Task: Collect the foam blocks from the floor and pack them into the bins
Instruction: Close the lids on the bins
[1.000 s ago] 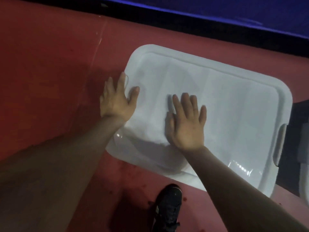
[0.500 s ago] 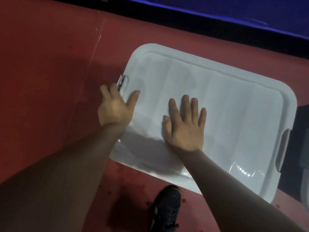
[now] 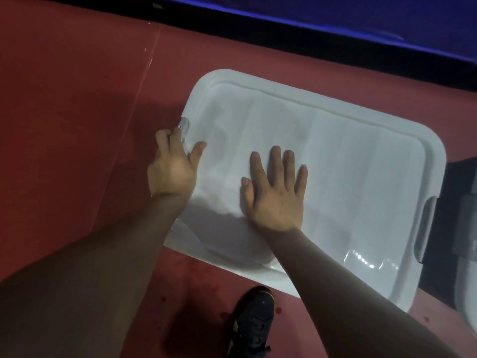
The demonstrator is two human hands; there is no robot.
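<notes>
A white plastic bin stands on the red floor with its white lid point(image 3: 348, 151) on top, so its contents are hidden. No foam blocks are in view. My left hand point(image 3: 171, 169) is at the lid's left edge: its fingers curl down over the rim by the clear left latch point(image 3: 184, 124), and its thumb lies on the lid. My right hand point(image 3: 276, 195) presses flat on the middle of the lid with fingers spread and straight.
A grey latch point(image 3: 426, 228) sits on the bin's right end. Part of another pale container point(image 3: 467, 267) shows at the right edge. A dark shoe point(image 3: 251, 321) stands just in front of the bin. A blue padded edge point(image 3: 335, 14) runs along the back.
My left hand went from lying flat at the lid's left edge to curling its fingers over the rim at the latch. My right hand stayed flat on the lid.
</notes>
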